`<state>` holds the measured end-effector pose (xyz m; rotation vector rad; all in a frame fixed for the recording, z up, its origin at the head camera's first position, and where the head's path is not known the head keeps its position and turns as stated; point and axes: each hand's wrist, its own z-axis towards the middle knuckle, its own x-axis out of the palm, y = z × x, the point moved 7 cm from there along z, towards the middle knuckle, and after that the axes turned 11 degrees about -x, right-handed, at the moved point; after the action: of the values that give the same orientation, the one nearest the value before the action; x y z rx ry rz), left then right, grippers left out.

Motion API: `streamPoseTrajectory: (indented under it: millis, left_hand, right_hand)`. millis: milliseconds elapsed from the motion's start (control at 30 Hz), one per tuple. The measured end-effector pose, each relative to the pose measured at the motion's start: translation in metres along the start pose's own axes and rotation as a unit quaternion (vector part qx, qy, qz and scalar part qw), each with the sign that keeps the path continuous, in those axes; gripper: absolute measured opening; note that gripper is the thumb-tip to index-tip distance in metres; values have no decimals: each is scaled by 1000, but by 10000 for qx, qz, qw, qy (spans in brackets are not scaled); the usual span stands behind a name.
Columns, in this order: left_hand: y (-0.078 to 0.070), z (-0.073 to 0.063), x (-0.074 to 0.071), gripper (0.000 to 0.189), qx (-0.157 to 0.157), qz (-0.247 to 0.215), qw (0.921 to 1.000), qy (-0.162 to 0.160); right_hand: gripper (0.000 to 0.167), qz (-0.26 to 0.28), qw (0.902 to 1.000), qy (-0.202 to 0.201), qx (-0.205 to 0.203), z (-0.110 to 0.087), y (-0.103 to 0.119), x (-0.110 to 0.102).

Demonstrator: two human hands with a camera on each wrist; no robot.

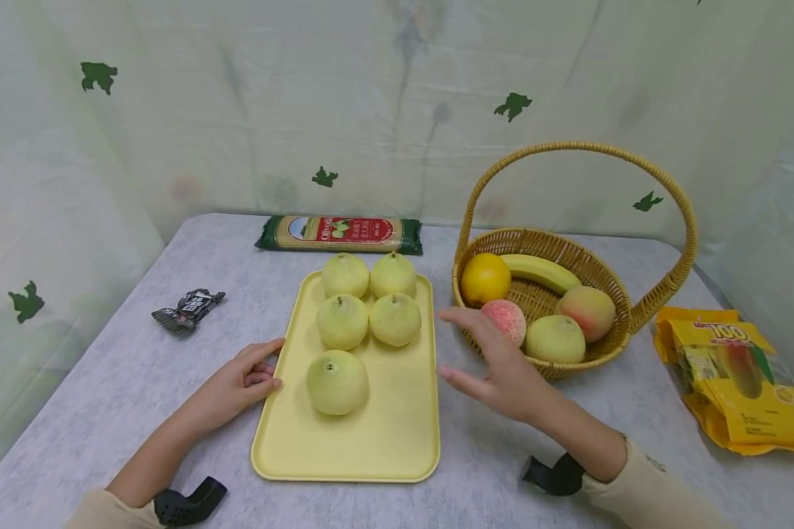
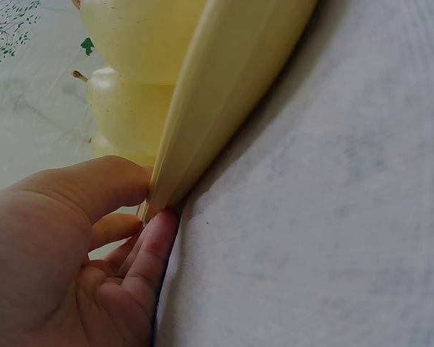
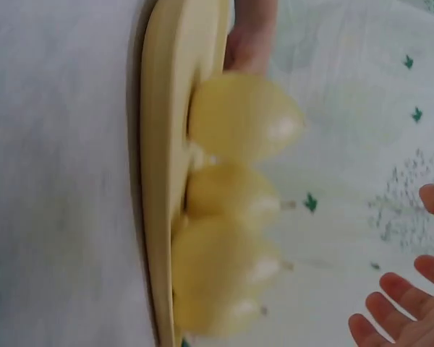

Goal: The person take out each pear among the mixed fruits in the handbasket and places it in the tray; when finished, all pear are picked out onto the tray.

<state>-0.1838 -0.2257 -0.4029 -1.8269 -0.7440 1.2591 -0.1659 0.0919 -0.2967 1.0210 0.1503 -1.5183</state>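
Note:
A pale yellow tray (image 1: 390, 441) lies on the table with several round yellow-green pears on it. One pear (image 1: 337, 382) sits nearer the front; the others, such as this pear (image 1: 395, 319), group at the back. At the tray's left edge, my left hand (image 1: 241, 382) pinches the rim; the left wrist view has its fingers (image 2: 116, 184) on both sides of that rim. My right hand (image 1: 503, 375) hovers between the tray's right side and a wicker basket (image 1: 618, 345), fingers spread and holding nothing. In the right wrist view its fingers (image 3: 401, 293) are apart from the pears.
The basket holds an orange (image 1: 486, 279), a banana (image 1: 542, 272), a pink peach (image 1: 505, 321) and other fruit under its tall handle. A yellow snack bag (image 1: 744, 382) lies at right, a green-ended pasta packet (image 1: 340, 234) behind the tray, and a small black wrapped packet (image 1: 188, 311) at left.

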Motion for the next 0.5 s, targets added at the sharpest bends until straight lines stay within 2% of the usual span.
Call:
streamPoseTrajectory:
  millis: [100, 233, 367, 500]
  left_hand:
    - [0, 0, 0, 64, -13, -13, 10000, 13]
    - [-1, 0, 0, 64, -19, -42, 10000, 38]
    - [-1, 0, 1, 64, -54, -54, 10000, 46]
    - [0, 0, 0, 64, -75, -46, 10000, 21]
  right_hand:
    - [57, -424, 9972, -489, -379, -10, -2, -25]
    - [57, -1051, 9860, -1129, -636, -25, -7, -52]
    - [58, -1424, 9756, -1562, -590, -41, -17, -70]
    - [59, -1534, 9720, -1745, -352, -54, -27, -80]
